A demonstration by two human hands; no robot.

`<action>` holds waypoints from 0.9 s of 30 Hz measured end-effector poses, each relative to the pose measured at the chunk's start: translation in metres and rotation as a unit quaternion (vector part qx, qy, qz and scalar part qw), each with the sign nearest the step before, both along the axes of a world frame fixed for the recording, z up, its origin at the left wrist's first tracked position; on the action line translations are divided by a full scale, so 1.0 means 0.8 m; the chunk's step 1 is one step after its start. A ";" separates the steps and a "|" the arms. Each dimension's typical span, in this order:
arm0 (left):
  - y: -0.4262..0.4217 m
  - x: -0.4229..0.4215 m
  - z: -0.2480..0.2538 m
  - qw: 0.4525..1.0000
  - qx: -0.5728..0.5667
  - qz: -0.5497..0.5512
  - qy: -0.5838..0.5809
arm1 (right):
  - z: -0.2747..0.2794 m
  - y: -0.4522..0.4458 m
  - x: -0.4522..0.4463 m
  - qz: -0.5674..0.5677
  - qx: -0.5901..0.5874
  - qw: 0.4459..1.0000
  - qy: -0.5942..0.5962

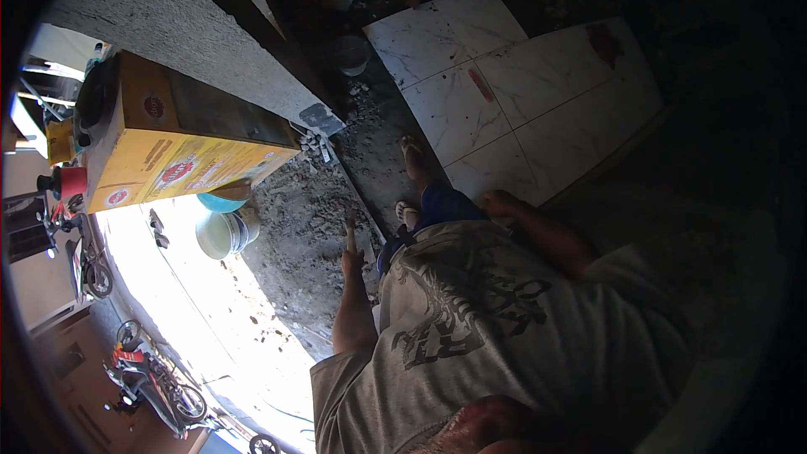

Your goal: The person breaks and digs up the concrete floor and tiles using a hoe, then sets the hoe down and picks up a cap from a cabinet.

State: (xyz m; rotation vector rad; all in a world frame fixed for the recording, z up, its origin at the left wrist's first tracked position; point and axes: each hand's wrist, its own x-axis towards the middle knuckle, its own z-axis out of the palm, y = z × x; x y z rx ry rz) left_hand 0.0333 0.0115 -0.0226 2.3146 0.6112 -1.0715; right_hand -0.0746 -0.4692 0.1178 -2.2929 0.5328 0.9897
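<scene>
My left hand (352, 262) is closed around a slim, light-coloured handle (350, 237), which points away from me over rubble-strewn ground. What the handle's far end carries is too dim to make out. In shadow, my right hand (500, 203) looks curled, close beside the near edge of white marbled floor tiles (542, 130). Whether it grips anything there is hidden. A reddish strip (480, 85) lies on one tile. My feet, in flip-flops (407, 213), stand on a dusty strip between the tiles and the rubble.
Broken mortar and rubble (298, 202) cover the ground at left. Beyond it stand a pale bucket (220, 235) and a large yellow box (189, 164). A rough concrete pillar (189, 21) rises at upper left. Another bucket (352, 55) sits by the tiles; motorcycles (151, 378) are parked outside.
</scene>
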 end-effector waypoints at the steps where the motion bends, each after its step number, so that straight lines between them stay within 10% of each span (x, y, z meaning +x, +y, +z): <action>1: 0.001 0.000 -0.002 1.000 0.001 -0.002 0.000 | -0.003 -0.001 -0.001 0.008 0.001 1.000 -0.005; 27: -0.009 0.006 0.022 1.000 0.000 -0.020 0.008 | -0.009 -0.003 -0.001 -0.003 0.013 1.000 -0.002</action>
